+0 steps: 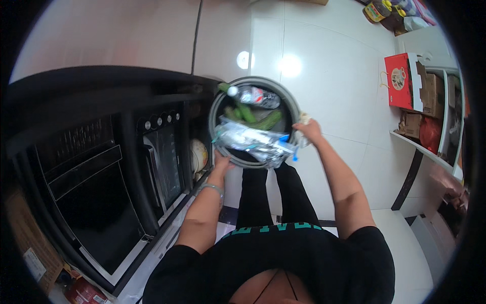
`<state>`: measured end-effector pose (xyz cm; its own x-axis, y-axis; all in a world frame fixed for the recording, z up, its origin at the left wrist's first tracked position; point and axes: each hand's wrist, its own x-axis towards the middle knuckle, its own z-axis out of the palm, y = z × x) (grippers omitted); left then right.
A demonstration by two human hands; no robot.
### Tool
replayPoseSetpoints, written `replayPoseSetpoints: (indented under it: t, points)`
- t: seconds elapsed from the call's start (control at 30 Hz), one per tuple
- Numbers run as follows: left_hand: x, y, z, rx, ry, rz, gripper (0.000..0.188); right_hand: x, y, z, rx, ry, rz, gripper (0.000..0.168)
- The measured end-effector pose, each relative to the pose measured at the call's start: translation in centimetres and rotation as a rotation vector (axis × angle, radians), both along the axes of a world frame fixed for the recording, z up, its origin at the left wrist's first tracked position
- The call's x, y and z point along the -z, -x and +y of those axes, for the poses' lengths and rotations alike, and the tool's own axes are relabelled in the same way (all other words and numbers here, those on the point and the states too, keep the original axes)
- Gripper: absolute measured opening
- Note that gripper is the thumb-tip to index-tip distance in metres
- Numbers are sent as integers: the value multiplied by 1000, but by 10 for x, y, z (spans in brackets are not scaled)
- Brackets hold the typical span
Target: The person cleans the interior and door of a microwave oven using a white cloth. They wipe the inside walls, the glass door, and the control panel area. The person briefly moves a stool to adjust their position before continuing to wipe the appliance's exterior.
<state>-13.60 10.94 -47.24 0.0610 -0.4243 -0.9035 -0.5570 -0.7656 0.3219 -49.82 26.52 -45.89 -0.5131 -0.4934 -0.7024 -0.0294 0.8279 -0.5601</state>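
Note:
A large round metal pot or basin (292, 99) is held out in front of me between both hands. My left hand (223, 161) grips its lower left rim. At the right side, my right hand (309, 130) holds the rim together with a pale cloth (302, 140). Inside lie a clear plastic bottle (258, 97) with a white cap and several long green vegetables (265, 121), their kind not plain. Clear plastic packaging (246, 138) with blue parts lies across the near side and hangs over the rim. What is under the packaging is hidden.
On the left stand dark cabinets with a built-in oven (165, 163) and a bowl (198, 155) on a shelf. At right, a shelf unit (421, 148) holds a red box (398, 81), cardboard boxes and a red bag (430, 133). Oil bottles (376, 11) stand far right on the tiled floor (334, 76).

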Motion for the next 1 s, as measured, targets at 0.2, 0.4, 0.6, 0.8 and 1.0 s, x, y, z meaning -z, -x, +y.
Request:
replayPoseSetpoints:
  t: [0.2, 0.4, 0.6, 0.8, 1.0]
  points:
    - [-4, 130, 47, 14, 40, 106, 70, -28, 111, 41, 148, 15, -37, 28]
    - [-35, 198, 35, 165, 75, -20, 80, -5, 151, 91, 300, 86, -206, 25]
    - [-16, 183, 28, 260, 0, -27, 88, 3, 129, 101, 508, 85, -144, 42]
    - [-56, 116, 26, 549, 242, -78, 80, -34, 120, 150, 645, 130, -122, 51]
    - [-46, -3, 52, 481, 373, -313, 84, -87, 63, 200, 810, 359, -186, 51]
